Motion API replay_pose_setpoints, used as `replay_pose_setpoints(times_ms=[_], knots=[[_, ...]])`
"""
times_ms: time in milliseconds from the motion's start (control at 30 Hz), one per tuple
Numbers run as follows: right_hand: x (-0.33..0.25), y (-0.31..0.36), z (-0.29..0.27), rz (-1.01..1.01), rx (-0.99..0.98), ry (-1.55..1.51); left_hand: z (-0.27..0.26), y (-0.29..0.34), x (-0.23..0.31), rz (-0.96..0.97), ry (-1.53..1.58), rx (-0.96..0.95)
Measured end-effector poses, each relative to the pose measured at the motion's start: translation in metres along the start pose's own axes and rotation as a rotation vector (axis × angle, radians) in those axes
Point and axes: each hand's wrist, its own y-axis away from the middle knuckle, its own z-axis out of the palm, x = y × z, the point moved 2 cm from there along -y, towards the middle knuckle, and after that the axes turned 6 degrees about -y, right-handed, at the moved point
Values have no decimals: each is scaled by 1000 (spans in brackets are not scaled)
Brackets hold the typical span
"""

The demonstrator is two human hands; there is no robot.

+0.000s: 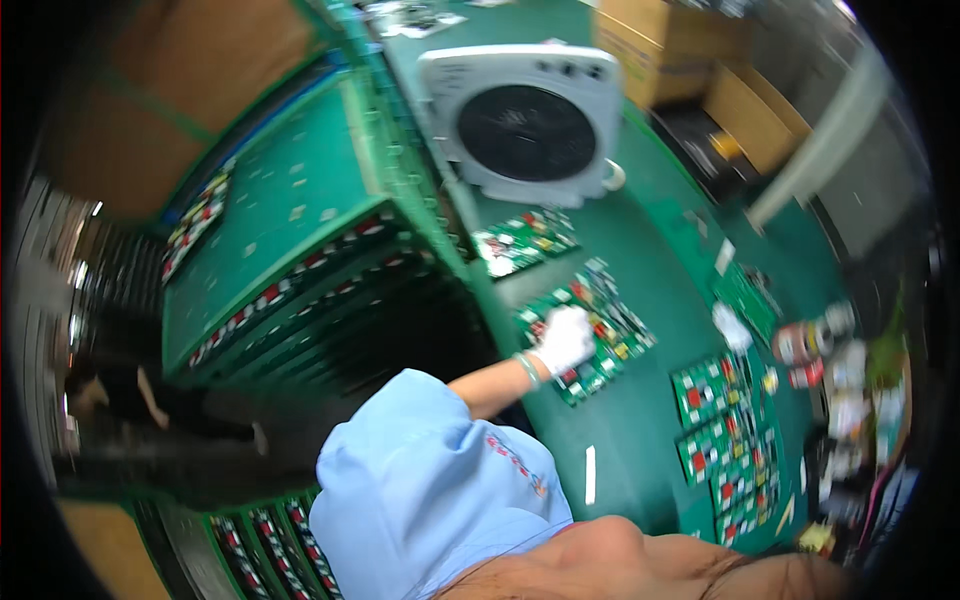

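Observation:
My left hand (566,340), in a white glove with a pale green band at the wrist, reaches in from a light blue sleeve. It rests over the near left part of a green circuit board panel (612,366) crowded with small parts. Its fingers look curled onto the board, though blur hides the fingertips. Just beyond lies another populated circuit board (527,243). My right hand is nowhere in the picture.
A pale square box fan (440,110) stands behind the boards. On the left is a green rack (275,318) of boards. Several more boards (703,392) lie to the right, near a crumpled white thing (733,327) and bottles (797,343). Cardboard boxes (750,110) stand at the back.

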Motion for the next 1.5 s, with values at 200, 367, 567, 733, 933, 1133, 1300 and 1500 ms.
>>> replay_pose_setpoints(times_ms=[200, 367, 567, 733, 933, 1133, 1300, 1500], knots=[[-105, 14, 83, -240, -277, -39, -78, 25, -2, 59, 342, 73], [-188, 41, 140, -412, -510, -120, -213, 47, -33, 48, 515, 542], [-281, 79, 185, -591, -822, -274, -396, 85, -133, 57, 554, 1015], [-348, 139, 227, -710, -1134, -445, -478, 109, -247, -242, 84, 1177], [-421, 324, 324, -634, -1380, -647, -502, 129, -400, -574, -244, 1204], [-445, 463, 432, -800, -1408, -579, -480, 153, -531, -826, -442, 1259], [-460, 518, 458, -799, -1437, -629, -469, 144, -590, -1046, -283, 1106], [-474, 556, 469, -770, -1459, -500, -456, 156, -626, -1226, -212, 896]])
